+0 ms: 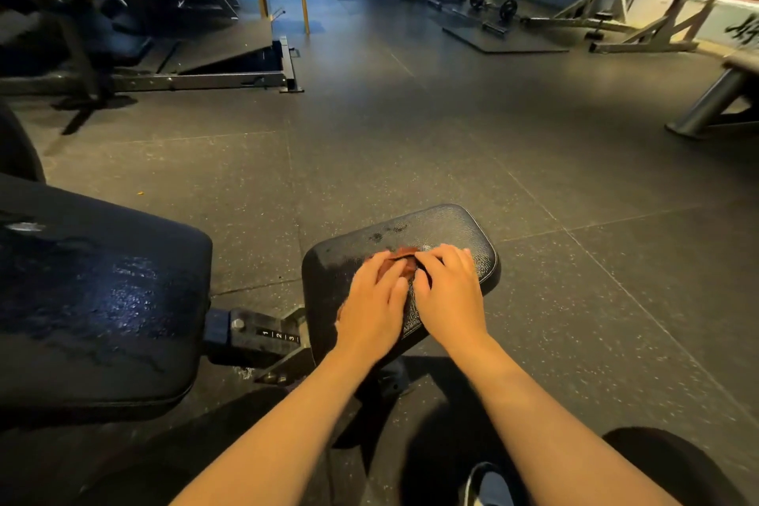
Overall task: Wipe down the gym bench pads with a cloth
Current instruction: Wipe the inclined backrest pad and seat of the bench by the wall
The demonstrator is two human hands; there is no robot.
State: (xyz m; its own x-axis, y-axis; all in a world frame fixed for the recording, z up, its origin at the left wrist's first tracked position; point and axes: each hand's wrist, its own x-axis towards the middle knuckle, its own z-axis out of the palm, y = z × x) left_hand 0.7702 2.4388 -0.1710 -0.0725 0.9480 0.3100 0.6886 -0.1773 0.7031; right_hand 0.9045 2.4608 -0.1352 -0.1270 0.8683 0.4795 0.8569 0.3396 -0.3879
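— So, where are the hands?

— Both are down on the bench's seat pad (456, 224). The left hand (371, 306) lies flat with its fingers out straight, pressing on the cloth (404, 259). The right hand (449, 294) has bent fingers, the tips on the cloth's right edge. Whether it pinches or merely presses, I cannot tell.

— And the cloth itself?

— Reddish-brown, bunched small, about the middle of the seat pad, mostly hidden under the fingers.

— How will it handle?

— Soft and light, I'd judge. It could crumple and slip from under a loose palm, so spread the fingers over the wad and bear down. The pad's textured cover looks firm enough to take pressure.

— Beyond that?

— Dark specks toward the pad's far edge look unwiped. The larger back pad (102, 300), off the left end, glistens as if wet. Speckled floor (410, 144) lies all round.
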